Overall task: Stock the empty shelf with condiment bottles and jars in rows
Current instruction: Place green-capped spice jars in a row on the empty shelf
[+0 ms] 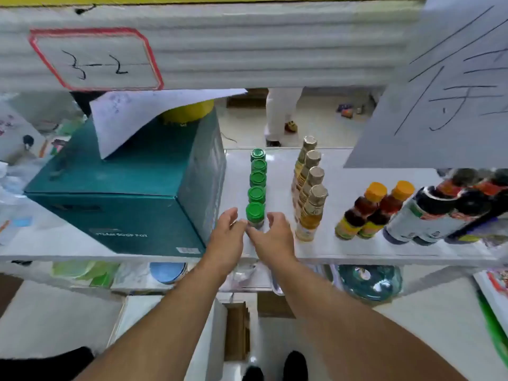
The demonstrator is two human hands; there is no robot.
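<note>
A white shelf (277,171) carries rows running front to back. Several green-lidded jars (257,178) form one row, and the front jar (255,212) stands near the shelf's front edge. My left hand (226,237) and my right hand (275,237) flank that front jar. Both thumbs meet at its base, while the loosely curled fingers stay a little apart from its sides. To the right stand a row of gold-capped bottles (313,193), two orange-capped bottles (375,193) and large dark bottles (439,213).
A teal box (123,188) fills the shelf just left of the jars, with a paper sheet (137,119) on top. A hanging paper sign (439,105) covers the upper right. A person's legs (280,114) stand behind the shelf. Pot lids (368,281) lie on the shelf below.
</note>
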